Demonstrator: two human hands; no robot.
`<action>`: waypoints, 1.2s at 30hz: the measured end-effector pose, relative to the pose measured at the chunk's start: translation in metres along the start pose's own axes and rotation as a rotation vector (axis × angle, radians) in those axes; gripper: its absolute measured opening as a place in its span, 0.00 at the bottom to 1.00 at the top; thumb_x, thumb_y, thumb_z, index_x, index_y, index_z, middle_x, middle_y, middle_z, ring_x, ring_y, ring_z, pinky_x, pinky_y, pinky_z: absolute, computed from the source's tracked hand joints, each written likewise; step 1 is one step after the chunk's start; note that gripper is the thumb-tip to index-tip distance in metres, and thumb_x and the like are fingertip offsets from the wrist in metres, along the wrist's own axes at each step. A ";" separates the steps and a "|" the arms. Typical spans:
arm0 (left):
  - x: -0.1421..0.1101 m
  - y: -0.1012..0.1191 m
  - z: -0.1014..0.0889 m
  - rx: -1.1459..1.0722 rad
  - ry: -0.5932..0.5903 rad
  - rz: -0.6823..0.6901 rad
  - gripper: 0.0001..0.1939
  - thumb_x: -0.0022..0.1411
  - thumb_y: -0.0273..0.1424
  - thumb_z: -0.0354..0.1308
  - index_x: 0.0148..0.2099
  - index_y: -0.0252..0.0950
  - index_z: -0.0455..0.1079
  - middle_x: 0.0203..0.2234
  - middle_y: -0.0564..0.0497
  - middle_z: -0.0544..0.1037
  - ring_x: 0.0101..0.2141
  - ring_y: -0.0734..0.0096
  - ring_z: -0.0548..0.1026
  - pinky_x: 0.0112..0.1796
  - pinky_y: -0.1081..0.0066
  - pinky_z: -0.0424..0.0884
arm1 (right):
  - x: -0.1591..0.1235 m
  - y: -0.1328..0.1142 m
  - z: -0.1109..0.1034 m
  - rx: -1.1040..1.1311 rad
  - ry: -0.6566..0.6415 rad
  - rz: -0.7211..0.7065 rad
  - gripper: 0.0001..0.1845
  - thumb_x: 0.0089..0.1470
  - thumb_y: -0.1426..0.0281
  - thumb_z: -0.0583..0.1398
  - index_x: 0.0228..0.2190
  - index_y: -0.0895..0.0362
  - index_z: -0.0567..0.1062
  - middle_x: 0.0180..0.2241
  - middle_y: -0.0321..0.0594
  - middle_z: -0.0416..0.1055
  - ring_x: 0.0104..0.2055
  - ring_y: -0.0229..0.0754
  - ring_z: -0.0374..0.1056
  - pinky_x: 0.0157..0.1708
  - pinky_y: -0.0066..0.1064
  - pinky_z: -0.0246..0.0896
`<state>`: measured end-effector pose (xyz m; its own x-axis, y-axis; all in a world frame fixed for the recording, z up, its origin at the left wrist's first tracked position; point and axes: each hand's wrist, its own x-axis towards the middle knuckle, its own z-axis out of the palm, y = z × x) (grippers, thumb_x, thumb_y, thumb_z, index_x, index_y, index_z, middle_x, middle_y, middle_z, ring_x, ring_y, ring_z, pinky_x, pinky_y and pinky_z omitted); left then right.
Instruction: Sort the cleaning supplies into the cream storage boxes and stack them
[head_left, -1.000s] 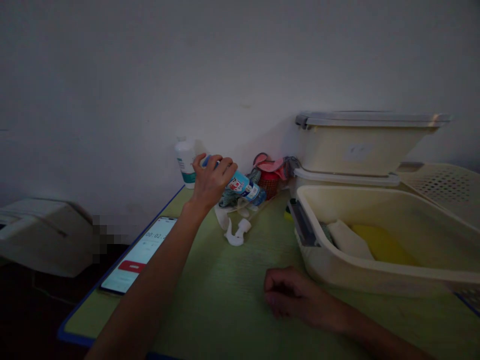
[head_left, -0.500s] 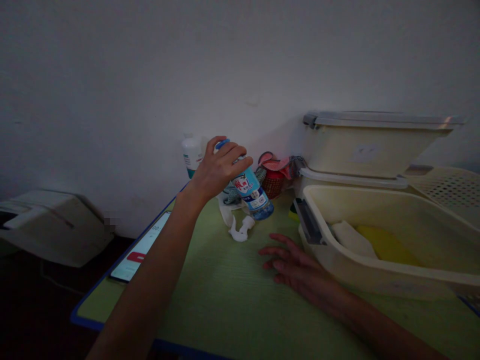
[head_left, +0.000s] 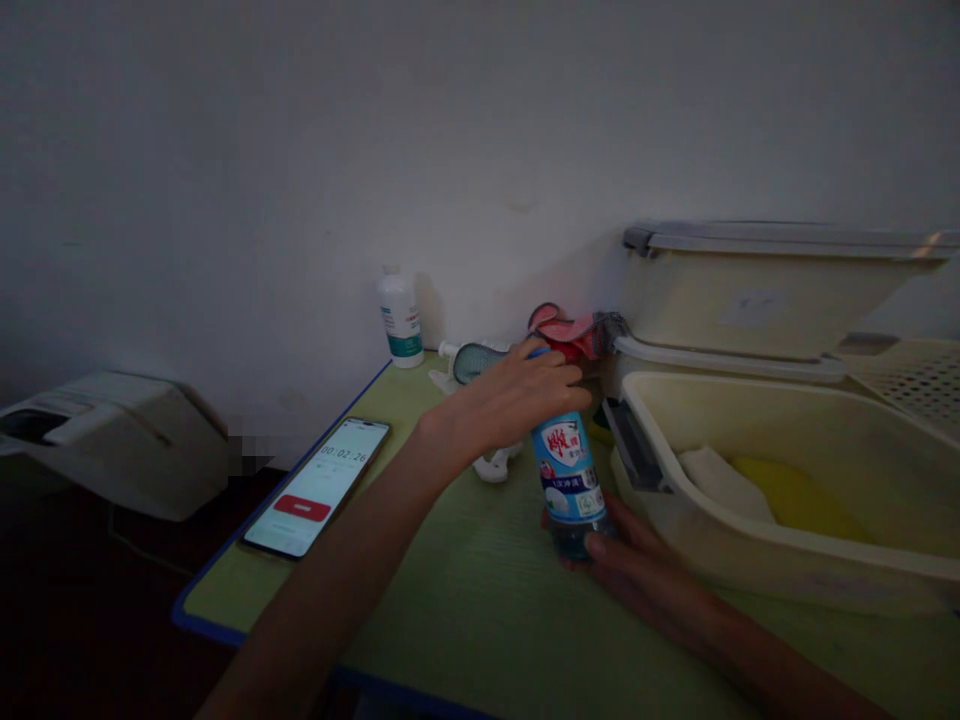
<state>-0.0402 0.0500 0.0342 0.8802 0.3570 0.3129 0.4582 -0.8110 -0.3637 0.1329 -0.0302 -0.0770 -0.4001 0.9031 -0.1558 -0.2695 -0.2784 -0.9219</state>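
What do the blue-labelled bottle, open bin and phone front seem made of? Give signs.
Blue-labelled bottle: probably smooth clear plastic; base looks see-through. Open bin: likely satin moulded plastic; even cream walls, rounded rim. Phone: front likely smooth glass; flat, lit screen.

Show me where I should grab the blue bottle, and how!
Probably hold the blue bottle round its labelled middle, from the near side: that stretch faces you uncovered, between the left hand over its top and the right hand around its base.

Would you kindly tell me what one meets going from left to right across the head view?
White boxy object, phone, white bottle, white plastic piece, blue bottle, open tub.
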 end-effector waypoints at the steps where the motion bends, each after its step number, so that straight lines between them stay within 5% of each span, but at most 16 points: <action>1: 0.001 0.002 0.001 0.000 0.001 0.006 0.11 0.61 0.20 0.48 0.41 0.37 0.67 0.38 0.51 0.73 0.42 0.65 0.67 0.45 0.64 0.56 | -0.001 0.000 0.000 -0.031 -0.012 0.008 0.30 0.32 0.56 0.70 0.38 0.55 0.70 0.38 0.42 0.71 0.37 0.42 0.66 0.37 0.34 0.59; 9: 0.002 0.014 0.000 0.011 -0.043 -0.040 0.18 0.58 0.15 0.46 0.48 0.34 0.65 0.45 0.45 0.71 0.49 0.62 0.66 0.51 0.57 0.55 | 0.001 0.001 -0.002 -0.114 -0.025 0.034 0.27 0.30 0.56 0.70 0.31 0.57 0.71 0.30 0.38 0.71 0.31 0.38 0.63 0.31 0.31 0.55; 14: 0.002 0.015 0.000 -0.145 0.010 -0.212 0.36 0.53 0.13 0.46 0.63 0.36 0.45 0.63 0.39 0.45 0.63 0.53 0.41 0.57 0.46 0.38 | 0.002 0.000 -0.001 -0.040 -0.030 0.062 0.28 0.28 0.58 0.71 0.32 0.57 0.70 0.30 0.38 0.71 0.33 0.38 0.64 0.34 0.31 0.55; 17: 0.001 0.018 0.016 -0.503 0.171 -0.344 0.42 0.51 0.15 0.50 0.65 0.37 0.37 0.64 0.39 0.37 0.63 0.52 0.34 0.58 0.47 0.38 | 0.002 0.000 -0.001 -0.012 -0.062 0.034 0.25 0.31 0.61 0.70 0.32 0.56 0.70 0.31 0.38 0.70 0.34 0.39 0.65 0.37 0.32 0.56; 21: -0.006 0.035 0.048 -1.261 0.431 -0.656 0.41 0.47 0.19 0.55 0.61 0.38 0.44 0.60 0.39 0.51 0.57 0.55 0.59 0.54 0.56 0.56 | 0.001 0.000 -0.003 0.009 -0.070 0.033 0.23 0.33 0.63 0.70 0.33 0.56 0.70 0.32 0.39 0.71 0.35 0.39 0.66 0.38 0.33 0.57; 23: -0.011 0.047 0.062 -1.676 0.470 -0.902 0.31 0.47 0.21 0.55 0.54 0.37 0.54 0.51 0.41 0.65 0.45 0.62 0.71 0.46 0.61 0.65 | 0.002 0.000 -0.003 0.021 -0.063 0.047 0.23 0.32 0.63 0.70 0.32 0.56 0.71 0.32 0.38 0.71 0.34 0.39 0.66 0.36 0.31 0.57; 26: -0.020 0.063 0.075 -2.182 0.479 -1.086 0.12 0.52 0.29 0.56 0.41 0.34 0.63 0.33 0.48 0.73 0.31 0.72 0.72 0.36 0.71 0.67 | 0.003 0.001 -0.003 0.037 -0.084 0.050 0.23 0.32 0.63 0.71 0.32 0.57 0.71 0.31 0.38 0.71 0.33 0.38 0.65 0.34 0.30 0.57; 30: -0.025 0.075 0.082 -2.499 0.361 -0.992 0.18 0.57 0.43 0.54 0.40 0.32 0.67 0.27 0.48 0.74 0.27 0.71 0.72 0.30 0.73 0.66 | 0.005 0.000 -0.002 0.047 -0.144 0.049 0.23 0.34 0.62 0.70 0.33 0.57 0.71 0.29 0.38 0.71 0.30 0.36 0.64 0.29 0.28 0.56; 36: -0.031 0.079 0.093 -2.526 0.184 -0.734 0.29 0.52 0.49 0.57 0.47 0.32 0.64 0.31 0.47 0.74 0.20 0.71 0.71 0.14 0.75 0.61 | 0.006 -0.002 -0.002 -0.029 -0.224 0.069 0.23 0.40 0.58 0.67 0.35 0.58 0.70 0.30 0.42 0.71 0.31 0.40 0.67 0.35 0.36 0.60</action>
<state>-0.0198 0.0182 -0.0854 0.6830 0.7287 -0.0499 -0.4508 0.4743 0.7562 0.1328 -0.0233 -0.0773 -0.6016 0.7866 -0.1391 -0.2108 -0.3243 -0.9222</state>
